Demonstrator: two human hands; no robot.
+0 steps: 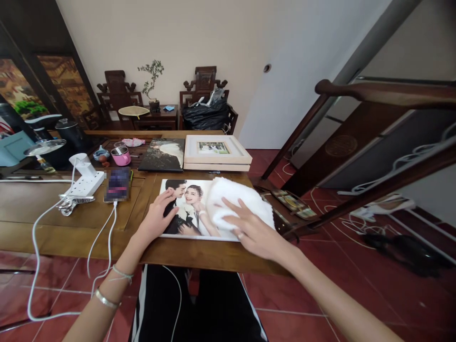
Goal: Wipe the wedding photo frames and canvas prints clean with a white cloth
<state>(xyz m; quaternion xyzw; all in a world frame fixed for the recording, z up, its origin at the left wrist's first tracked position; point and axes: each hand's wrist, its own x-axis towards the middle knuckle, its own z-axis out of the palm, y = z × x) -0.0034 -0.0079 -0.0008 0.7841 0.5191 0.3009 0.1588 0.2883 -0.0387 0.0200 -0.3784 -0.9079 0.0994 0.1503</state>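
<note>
A rectangular black-and-white photo panel [190,224] lies at centre frame on a brown wooden table [199,249]. The left hand [159,217], fingers spread, rests on its left side; the right hand [252,231], fingers splayed, flattens a fluffy white cloth [245,190], apparently over its right edge.

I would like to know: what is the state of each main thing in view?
Left hand: open, resting on the photo panel
Right hand: fingers spread on the cloth
White cloth: bunched, partly covering the panel
Photo panel: flat, picture up
Phone: cable plugged in
Power strip: adapter plugged in
Pink cup: upright, uncovered
Black bag: bulging
</note>
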